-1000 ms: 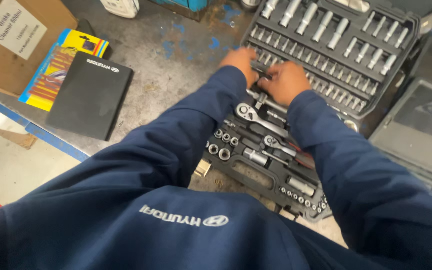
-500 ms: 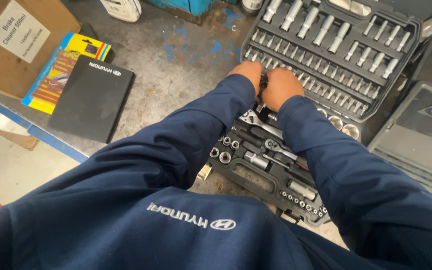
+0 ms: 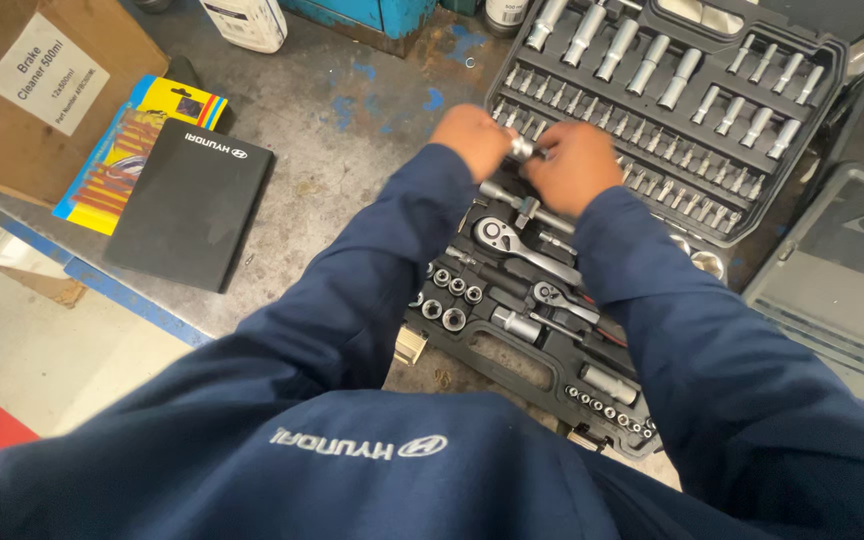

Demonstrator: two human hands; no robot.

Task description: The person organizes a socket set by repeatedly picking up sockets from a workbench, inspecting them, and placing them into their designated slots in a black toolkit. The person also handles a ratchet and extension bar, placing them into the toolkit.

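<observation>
Hands have been drawn together above the open socket set case point(image 3: 652, 110): a small chrome socket point(image 3: 523, 148) is now pinched between the left hand point(image 3: 472, 138) and the right hand point(image 3: 574, 165), lifted clear of the ratchet point(image 3: 512, 240) below, so a piece has been picked out.

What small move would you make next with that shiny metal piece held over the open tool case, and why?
Probably join or part the small silver metal piece: both the left hand and the right hand pinch it between them, above the open black plastic socket case. What the piece is exactly is too blurred to tell, so the direction of the twist is a guess.
</observation>
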